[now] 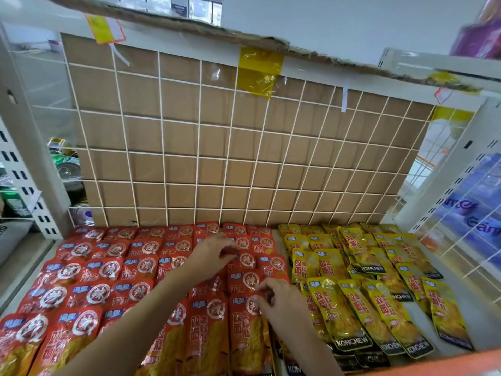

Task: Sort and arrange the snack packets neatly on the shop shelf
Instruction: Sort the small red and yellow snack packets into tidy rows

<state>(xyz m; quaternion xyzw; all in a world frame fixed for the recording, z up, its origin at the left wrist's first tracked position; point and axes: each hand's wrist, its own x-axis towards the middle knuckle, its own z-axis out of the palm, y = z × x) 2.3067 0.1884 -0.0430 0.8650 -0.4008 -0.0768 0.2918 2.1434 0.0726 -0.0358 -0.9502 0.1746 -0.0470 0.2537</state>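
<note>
Red snack packets point(89, 267) covered the left and centre of the shelf point(466, 302), laid flat in overlapping rows with printed faces up. Yellow snack packets point(352, 308) filled the right section in similar rows, several of them skewed. A narrow bare strip of shelf separated the two colour blocks at the rear.

The left hand point(214, 253) reached over the red rows to the rear centre, fingers bent down onto the packets there; whether it gripped one could not be determined. The right hand point(282, 299) sat at the front of the red block, just beside the yellow block, with thumb and fingers pinching the top edge of the front red packet point(249, 337). Both forearms crossed the front rows and hid the packets beneath.

A white wire grid point(189, 164) stood upright directly behind the last row, backed by a brown cardboard sheet point(151, 104) with a strip of yellow tape point(260, 71) at its top edge. Drink cans point(65, 164) were visible past the left edge of the cardboard. A wire side panel point(458, 240) bounded the shelf on the right, with blue packs point(471, 210) beyond it. A perforated white upright point(24, 172) stood at the left. An orange front lip point(433, 360) ran along the near right edge
</note>
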